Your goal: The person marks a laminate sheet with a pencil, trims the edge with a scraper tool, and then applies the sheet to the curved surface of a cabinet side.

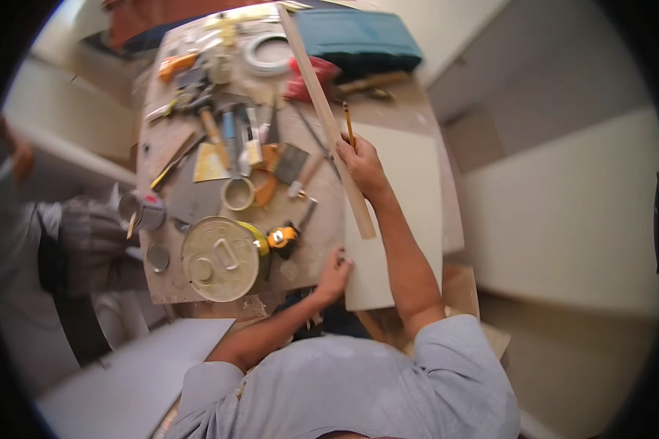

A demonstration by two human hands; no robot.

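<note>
A long, narrow wooden strip (317, 95) runs from the far side of the table down over a flat off-white board (410, 183). My right hand (362, 167) is closed around the strip near its middle, with a yellow pencil (348, 121) also held in it, pointing up and away. At the board's near left edge, my left hand (334, 276) is closed with curled fingers against that edge. Part of its grip is hidden. To its left lie a yellow-and-black tape measure (283, 238) and a large round tin (221, 257) with a handle on its lid.
The worktable (300, 274) is crowded on the left with a hammer (214, 135), scrapers, brushes and a tape roll (238, 193). A teal case (359, 40) and a white ring-shaped roll (267, 55) stand at the back. An opened can (149, 211) sits at the left edge. Another person (95, 241) is beyond it.
</note>
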